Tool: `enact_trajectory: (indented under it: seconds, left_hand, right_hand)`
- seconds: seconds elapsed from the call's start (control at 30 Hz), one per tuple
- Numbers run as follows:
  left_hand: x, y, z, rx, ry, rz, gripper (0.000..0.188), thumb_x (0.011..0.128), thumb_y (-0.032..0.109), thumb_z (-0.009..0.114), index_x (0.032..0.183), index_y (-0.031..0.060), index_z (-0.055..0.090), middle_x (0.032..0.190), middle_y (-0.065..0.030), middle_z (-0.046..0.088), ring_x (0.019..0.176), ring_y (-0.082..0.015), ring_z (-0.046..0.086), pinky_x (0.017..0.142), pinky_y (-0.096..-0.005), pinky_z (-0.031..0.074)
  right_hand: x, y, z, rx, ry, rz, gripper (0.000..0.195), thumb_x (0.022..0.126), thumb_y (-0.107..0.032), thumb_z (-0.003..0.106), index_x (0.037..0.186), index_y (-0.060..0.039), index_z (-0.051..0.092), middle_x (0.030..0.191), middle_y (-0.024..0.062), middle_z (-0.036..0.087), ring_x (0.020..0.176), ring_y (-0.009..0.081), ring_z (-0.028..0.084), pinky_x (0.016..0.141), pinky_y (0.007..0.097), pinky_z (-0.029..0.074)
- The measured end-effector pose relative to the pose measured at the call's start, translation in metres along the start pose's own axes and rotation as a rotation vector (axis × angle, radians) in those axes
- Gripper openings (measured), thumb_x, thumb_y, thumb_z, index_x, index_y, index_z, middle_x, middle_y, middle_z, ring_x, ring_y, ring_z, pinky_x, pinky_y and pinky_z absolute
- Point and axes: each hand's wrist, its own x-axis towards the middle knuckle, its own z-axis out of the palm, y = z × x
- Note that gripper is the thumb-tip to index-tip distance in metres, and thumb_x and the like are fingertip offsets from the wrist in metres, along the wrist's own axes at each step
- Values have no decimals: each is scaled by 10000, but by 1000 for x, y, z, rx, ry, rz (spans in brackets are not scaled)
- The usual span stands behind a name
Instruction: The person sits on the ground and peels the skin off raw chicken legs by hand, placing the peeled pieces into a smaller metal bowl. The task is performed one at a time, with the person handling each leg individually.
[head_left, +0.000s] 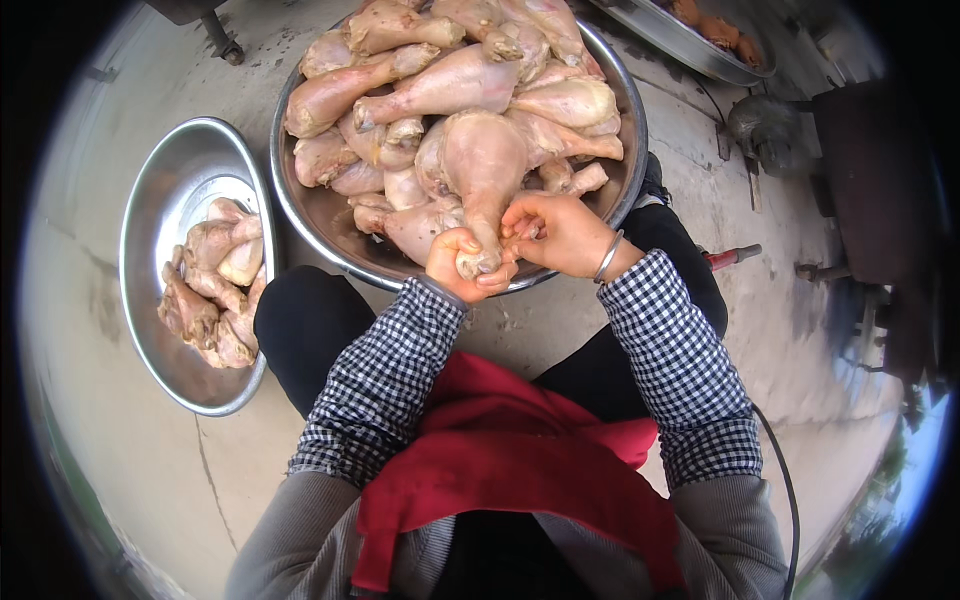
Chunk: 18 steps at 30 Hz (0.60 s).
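Observation:
A raw chicken drumstick (484, 161) points its narrow bone end toward me, and its thick end rests against the pile. My left hand (469, 266) is closed around that bone end from below. My right hand (559, 232), with a metal bangle at the wrist, has its bunched fingertips pinched at the side of the shank; what lies between them is too small to make out. Both hands are over the near rim of a large metal basin (641, 112). It is heaped with raw drumsticks (442, 79).
A smaller oval metal basin (199, 150) on the left holds several drumsticks (217, 277). At the upper right is a metal tray (705, 52) with browned pieces. Dark metal equipment (870, 172) stands on the right. A red-handled object (731, 257) lies beside my right leg on the concrete floor (127, 450).

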Motion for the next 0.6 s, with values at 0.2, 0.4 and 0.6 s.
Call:
enact_trajectory:
  seconds: [0.2,0.4,0.6]
  left_hand:
    - [-6,4,7,-85,38,-3,556,639,260,509,1097,-55,489,951,-180,554,484,-196,428,421,-263,345]
    - [-5,5,3,-44,-31,-14,524,660,276,502,1064,-57,518,969,-189,572,470,-194,427,437,-265,354]
    - [-7,5,2,-1,38,8,480,666,283,503,1024,-34,557,864,-164,584,462,-187,432,437,-275,347]
  right_hand:
    - [-5,-8,11,-194,139,-229,237,693,-73,726,891,-1,616,839,111,578,738,216,616,677,292,506]
    - [-9,-17,20,-135,182,-135,162,725,-120,707,813,-5,634,793,133,591,703,272,617,651,343,501]
    - [-4,-14,26,-241,293,-218,88,741,-105,646,710,-36,601,719,111,589,679,294,596,619,378,468]
